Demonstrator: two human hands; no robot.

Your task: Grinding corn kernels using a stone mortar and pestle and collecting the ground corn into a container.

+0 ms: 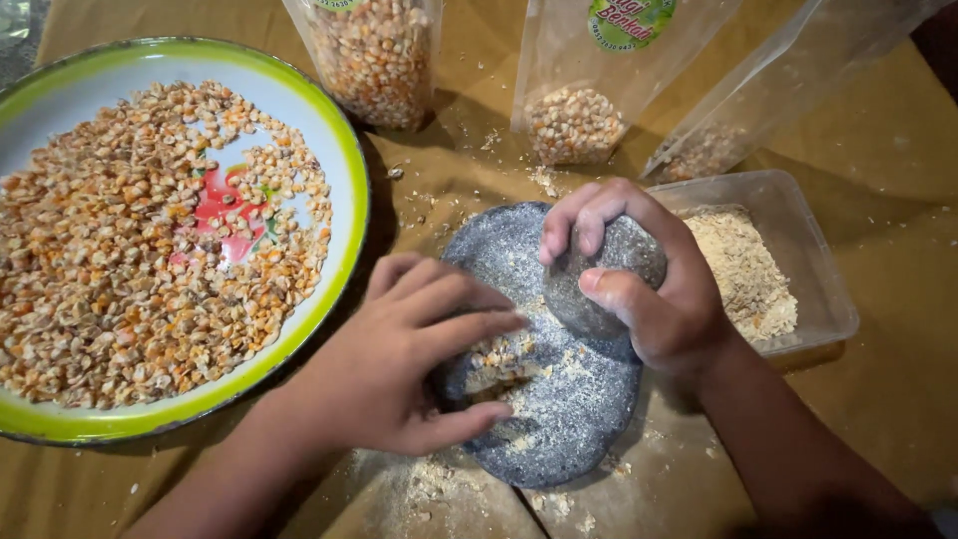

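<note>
On brown paper, a speckled grey grinding slab (pixel 559 419) carries crushed corn (pixel 504 354).

So we've got our left hand (pixel 399 364) lying palm down, fingers (pixel 469 329) stretched out together and pointing right, thumb tucked low underneath. Our right hand (pixel 639 279) is curled tight into a grip, knuckles up, thumb pressed across the front. Both forearms come in from the bottom edge, angling toward each other.
</note>
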